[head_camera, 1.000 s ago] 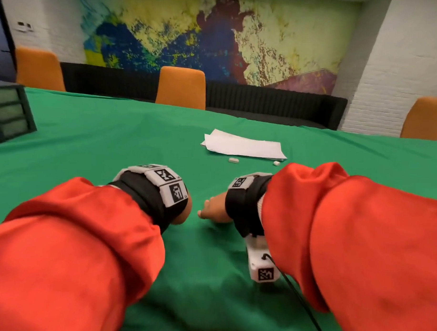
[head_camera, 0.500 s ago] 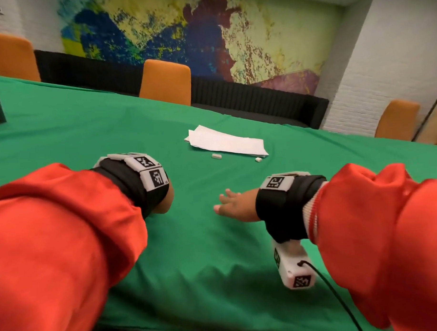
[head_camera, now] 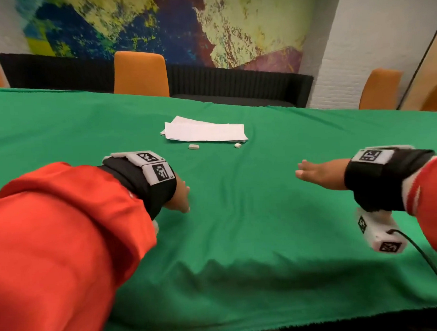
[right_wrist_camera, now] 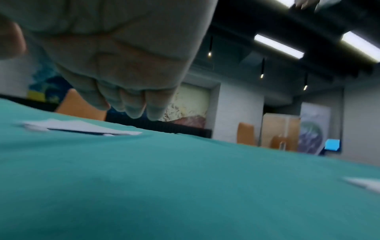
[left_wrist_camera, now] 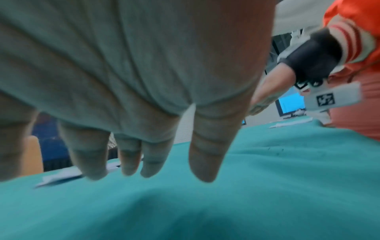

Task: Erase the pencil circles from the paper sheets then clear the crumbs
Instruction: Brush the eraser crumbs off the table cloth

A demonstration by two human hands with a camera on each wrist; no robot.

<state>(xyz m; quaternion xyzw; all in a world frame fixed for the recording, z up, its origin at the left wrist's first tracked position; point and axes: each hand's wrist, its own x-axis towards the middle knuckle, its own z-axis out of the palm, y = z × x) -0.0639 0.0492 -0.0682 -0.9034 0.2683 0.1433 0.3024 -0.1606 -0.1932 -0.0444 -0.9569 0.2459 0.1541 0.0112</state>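
Observation:
A small stack of white paper sheets lies on the green tablecloth, past both hands. Two small white erasers sit just in front of it, one to the left and one at the stack's right corner. My left hand hovers flat and low over the cloth, fingers straight and empty. My right hand is out to the right, palm down, fingers stretched and holding nothing. The paper shows far left in the right wrist view.
Orange chairs stand along the table's far side, another at the right by the white brick wall. A black cable runs from the right wrist device toward the table's near edge. More white paper lies at the right.
My right hand has swept from beside the left hand out to the right across the cloth. The left hand stayed low near its place. The head view turned right, and the grey drawer unit left the picture.

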